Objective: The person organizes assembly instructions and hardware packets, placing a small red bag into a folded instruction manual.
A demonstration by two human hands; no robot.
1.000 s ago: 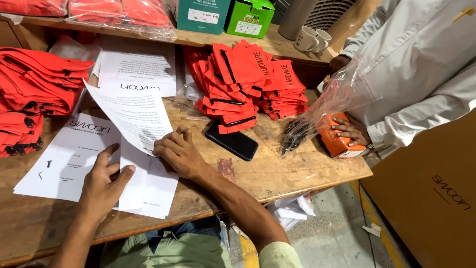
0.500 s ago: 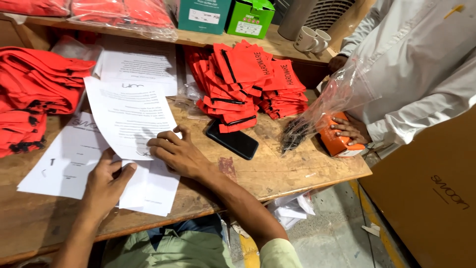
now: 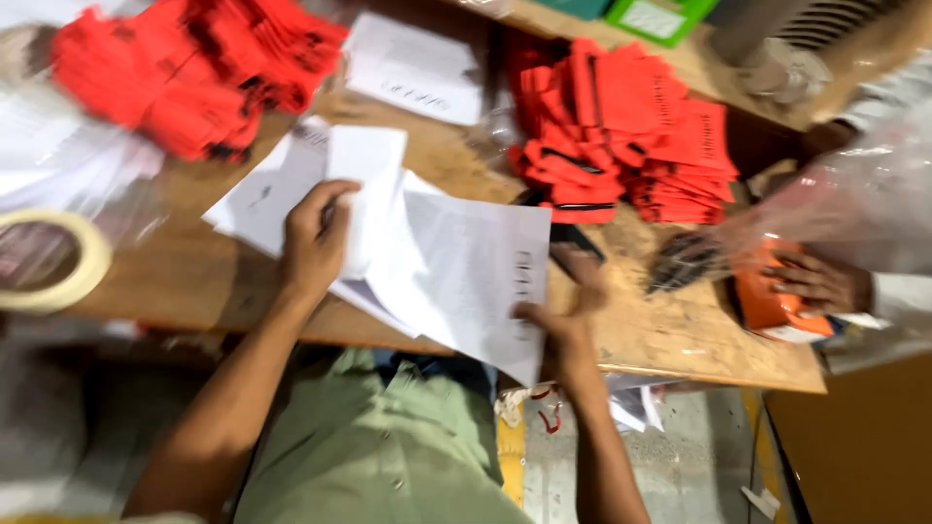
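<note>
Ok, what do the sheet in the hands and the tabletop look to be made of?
The sheet looks like thin white matte paper: it bends and curls where the right hand and left hand hold it. The tabletop looks like unfinished plywood or chipboard, judging by its rough, flecked, dull brown surface; motion blur leaves the exact kind open.

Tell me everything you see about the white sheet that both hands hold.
The white sheet looks like thin paper with faint printed lines, blurred here. It is lifted and curled above the wooden table. The right hand pinches its lower right edge; the left hand grips its upper left part, over other sheets.
</note>
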